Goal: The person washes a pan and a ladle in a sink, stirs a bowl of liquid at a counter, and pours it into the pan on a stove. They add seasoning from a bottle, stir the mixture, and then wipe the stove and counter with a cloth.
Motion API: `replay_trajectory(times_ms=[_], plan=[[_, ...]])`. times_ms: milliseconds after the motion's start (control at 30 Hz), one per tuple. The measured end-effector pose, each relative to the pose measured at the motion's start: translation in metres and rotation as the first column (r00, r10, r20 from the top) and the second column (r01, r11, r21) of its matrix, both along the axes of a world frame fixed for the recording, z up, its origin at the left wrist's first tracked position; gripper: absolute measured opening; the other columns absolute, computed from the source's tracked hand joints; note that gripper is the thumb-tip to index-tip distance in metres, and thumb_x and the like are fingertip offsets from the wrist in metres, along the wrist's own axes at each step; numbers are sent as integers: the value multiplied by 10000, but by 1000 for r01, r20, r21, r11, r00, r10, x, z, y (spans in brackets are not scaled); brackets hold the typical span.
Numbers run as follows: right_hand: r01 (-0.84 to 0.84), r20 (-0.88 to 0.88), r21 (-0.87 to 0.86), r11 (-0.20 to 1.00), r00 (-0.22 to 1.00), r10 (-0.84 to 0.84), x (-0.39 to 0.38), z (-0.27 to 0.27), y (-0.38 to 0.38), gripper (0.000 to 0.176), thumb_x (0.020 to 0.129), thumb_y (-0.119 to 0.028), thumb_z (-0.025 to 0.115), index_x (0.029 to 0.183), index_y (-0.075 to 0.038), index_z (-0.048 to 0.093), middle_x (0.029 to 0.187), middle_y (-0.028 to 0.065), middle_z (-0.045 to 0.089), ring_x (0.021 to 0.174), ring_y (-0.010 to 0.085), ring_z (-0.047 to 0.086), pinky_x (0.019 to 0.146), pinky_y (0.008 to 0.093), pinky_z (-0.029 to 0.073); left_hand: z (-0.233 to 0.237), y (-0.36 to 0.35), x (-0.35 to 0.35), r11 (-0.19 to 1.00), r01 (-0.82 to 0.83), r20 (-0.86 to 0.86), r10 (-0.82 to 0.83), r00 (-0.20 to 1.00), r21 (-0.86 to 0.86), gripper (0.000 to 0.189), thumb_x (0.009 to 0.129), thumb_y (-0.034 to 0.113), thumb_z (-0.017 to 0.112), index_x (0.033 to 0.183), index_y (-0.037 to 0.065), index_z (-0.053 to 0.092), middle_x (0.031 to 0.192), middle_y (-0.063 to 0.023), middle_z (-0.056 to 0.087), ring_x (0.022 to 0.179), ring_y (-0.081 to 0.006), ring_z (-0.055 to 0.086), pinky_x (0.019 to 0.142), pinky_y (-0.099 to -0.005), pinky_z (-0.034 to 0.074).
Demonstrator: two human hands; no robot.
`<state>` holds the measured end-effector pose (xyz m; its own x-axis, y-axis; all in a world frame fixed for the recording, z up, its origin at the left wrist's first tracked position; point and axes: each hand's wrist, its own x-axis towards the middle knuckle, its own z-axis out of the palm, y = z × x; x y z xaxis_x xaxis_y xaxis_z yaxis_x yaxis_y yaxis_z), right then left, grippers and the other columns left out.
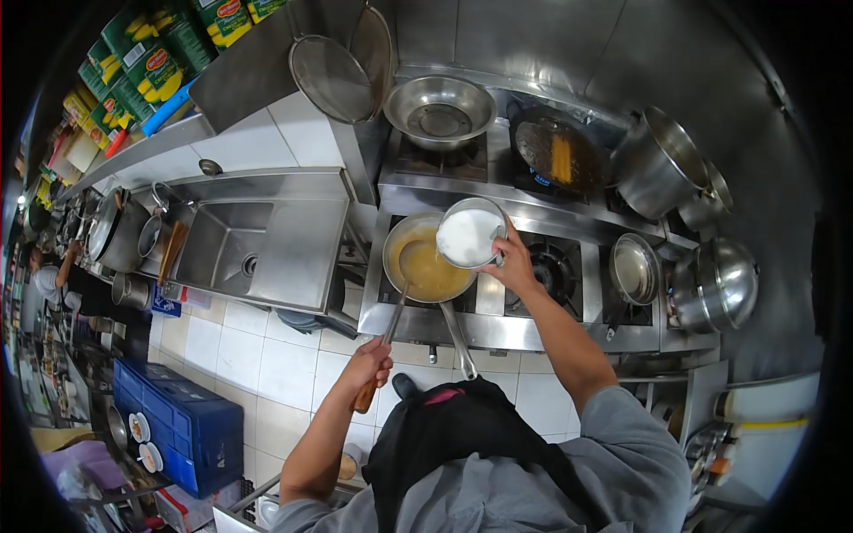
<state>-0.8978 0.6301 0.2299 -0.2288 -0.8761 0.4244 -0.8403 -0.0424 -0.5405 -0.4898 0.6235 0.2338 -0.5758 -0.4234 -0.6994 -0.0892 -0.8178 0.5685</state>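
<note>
My left hand (368, 362) is closed round the wooden handle of a ladle (394, 318). The ladle's head rests in a yellowish sauce (430, 277) inside a frying pan (458, 342) on the front burner. With fingers and thumb on its rim, my right hand (514, 265) grips a metal bowl (471, 233) of something white, which could be liquid or powder. That bowl is above the pan's right side and hides part of it. The pan's long handle points toward me, touched by neither hand.
Behind, a dark pan (558, 147) with yellow sticks in dark liquid sits over a blue flame, beside a wide metal bowl (441, 111). Pots (659, 164) crowd the right. A sink (227, 240) and a blue crate (173, 426) lie left. Another person (51, 280) stands far left.
</note>
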Motion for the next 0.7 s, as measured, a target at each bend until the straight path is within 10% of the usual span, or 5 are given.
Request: replay_trajectory(times_ms=[200, 267, 333, 467, 700], plan=[[-6, 120, 35, 999, 993, 2, 5, 5, 2, 568, 519, -240, 982, 752, -55, 498, 1604, 221, 313, 1322, 450, 510, 980, 452, 528, -7, 3, 10, 861, 288, 399, -110, 910, -420, 510, 990, 192, 545, 1468, 57, 428, 778, -90, 617, 546, -188, 578, 498, -350, 511], [-6, 109, 35, 999, 994, 2, 5, 6, 2, 568, 519, -240, 983, 752, -55, 500, 1605, 221, 311, 1324, 450, 508, 981, 451, 528, -77, 0, 10, 174, 420, 450, 209, 868, -891, 571, 977, 198, 571, 1490, 12, 404, 962, -218, 706, 748, -331, 681, 720, -420, 571], [-8, 97, 35, 999, 995, 4, 6, 6, 2, 567, 518, -241, 983, 753, -54, 502, 1606, 221, 309, 1325, 451, 506, 981, 450, 528, -90, 5, -6, 290, 393, 455, 190, 870, -872, 596, 970, 201, 586, 1497, 3, 390, 1050, -259, 693, 855, -373, 680, 818, -430, 547], [-13, 77, 34, 999, 997, 10, 4, 5, -1, 570, 509, -243, 986, 755, -54, 507, 1605, 227, 308, 1321, 450, 511, 976, 443, 530, -100, 17, -42, 930, 16, 144, 40, 989, -368, 472, 1026, 219, 531, 1475, 128, 417, 725, -30, 550, 478, -142, 500, 433, -300, 438], [6, 162, 127, 992, 987, -26, 6, 15, 0, 583, 508, -228, 987, 756, -62, 486, 1607, 225, 307, 1297, 436, 541, 975, 422, 530, -69, 11, -32, 853, -52, -456, 327, 828, 519, 80, 1059, 263, 510, 1038, 186, 518, 687, 31, 463, 433, -52, 389, 375, -222, 353]])
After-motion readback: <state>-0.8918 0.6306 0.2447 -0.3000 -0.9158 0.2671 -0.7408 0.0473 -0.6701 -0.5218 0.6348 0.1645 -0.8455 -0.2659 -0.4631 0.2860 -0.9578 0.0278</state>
